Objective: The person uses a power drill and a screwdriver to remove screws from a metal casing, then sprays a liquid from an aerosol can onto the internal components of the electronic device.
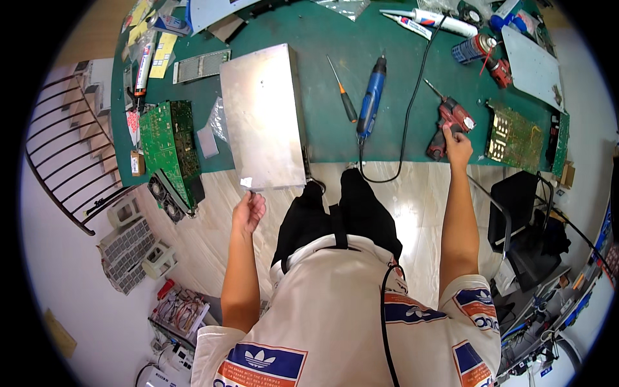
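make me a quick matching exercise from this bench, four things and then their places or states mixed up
1. large flat silver metal box
2. red-and-black pistol-shaped power driver
3. slim blue corded power tool
4. green circuit board with black fans

A. just right of an orange-and-black screwdriver
B. at the left side of the green-topped table
C. right hand on its handle
D. left hand at its near edge

Pairs: 1-D, 2-C, 3-A, 4-B

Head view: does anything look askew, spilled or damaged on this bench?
Yes: the silver metal case and fan-fitted circuit board overhang the front edge of the green table, which could leave them unsteady. No spill shows.
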A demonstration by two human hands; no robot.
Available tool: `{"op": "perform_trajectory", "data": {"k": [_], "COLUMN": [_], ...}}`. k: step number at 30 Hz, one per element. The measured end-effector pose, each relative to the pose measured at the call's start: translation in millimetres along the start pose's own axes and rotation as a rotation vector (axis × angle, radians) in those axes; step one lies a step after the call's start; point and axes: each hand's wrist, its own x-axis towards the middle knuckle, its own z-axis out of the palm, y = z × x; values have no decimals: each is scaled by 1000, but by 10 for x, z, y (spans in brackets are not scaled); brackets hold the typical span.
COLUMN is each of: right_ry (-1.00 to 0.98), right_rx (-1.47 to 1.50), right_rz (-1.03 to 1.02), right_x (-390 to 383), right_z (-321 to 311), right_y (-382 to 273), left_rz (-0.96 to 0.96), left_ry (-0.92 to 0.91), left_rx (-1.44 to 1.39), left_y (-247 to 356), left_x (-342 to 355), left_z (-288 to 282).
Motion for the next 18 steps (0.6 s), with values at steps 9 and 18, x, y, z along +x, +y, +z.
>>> {"op": "perform_trajectory", "data": {"k": [9, 18], "right_ry": [64, -396], "right_rx": [352, 547], "right_rz": [-213, -121], "right_x": [-682, -2096], "right_z": [-154, 307], "right_y": [-297, -535], "left_rz": [17, 123], "left_ry": [97, 51], "left_rx": [-112, -76], "left_y": [154, 89], "left_x": [109, 88], "left_z": [127, 175]}}
